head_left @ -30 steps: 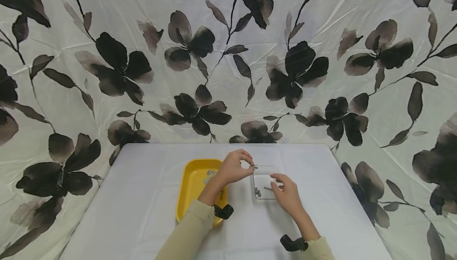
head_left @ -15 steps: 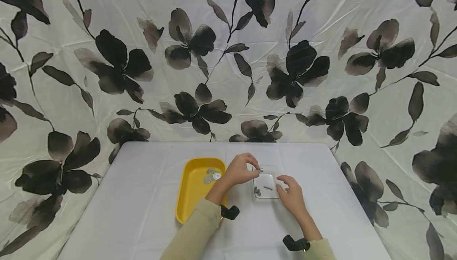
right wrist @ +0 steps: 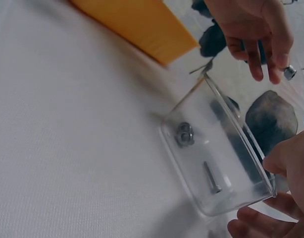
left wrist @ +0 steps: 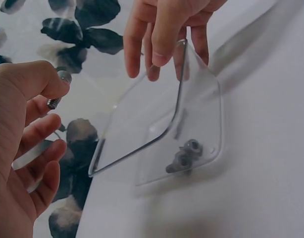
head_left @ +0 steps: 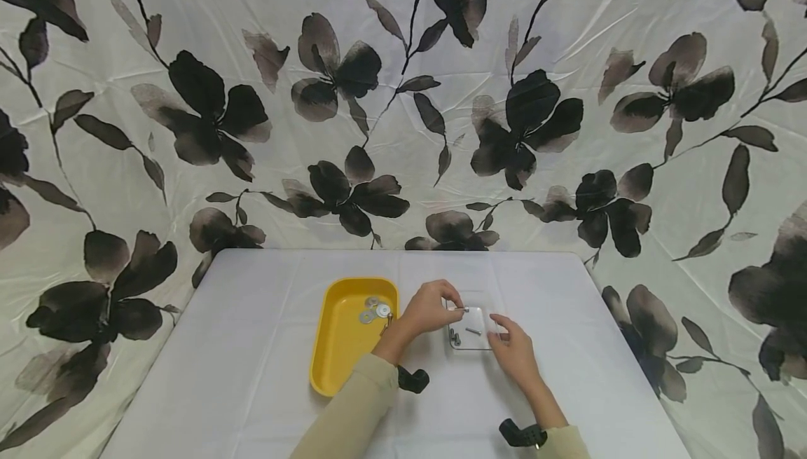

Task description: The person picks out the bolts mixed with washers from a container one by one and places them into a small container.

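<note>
My left hand (head_left: 431,308) pinches a small metal bolt (right wrist: 289,73) between thumb and index finger, over the far left part of a clear plastic box (head_left: 469,349). Its other fingers hang loosely apart in the left wrist view. On the box's right side, my right hand (head_left: 513,350) holds the rim, with the thumb and fingers at either side of the wall. Inside the box, one long bolt (right wrist: 211,178) lies on the floor. A cluster of metal pieces (right wrist: 185,135) with round heads sits in a near corner.
A yellow tray (head_left: 340,368) stands left of the box. It holds several washers (head_left: 382,310) and small metal bolts (head_left: 388,322) near its right wall, partly hidden by my left wrist. A flowered cloth (head_left: 403,108) hangs behind the white table (head_left: 221,347).
My left hand has moved right and down with the bolt, from beyond the box to over it. My right hand has shifted right from over the box to its right rim.
</note>
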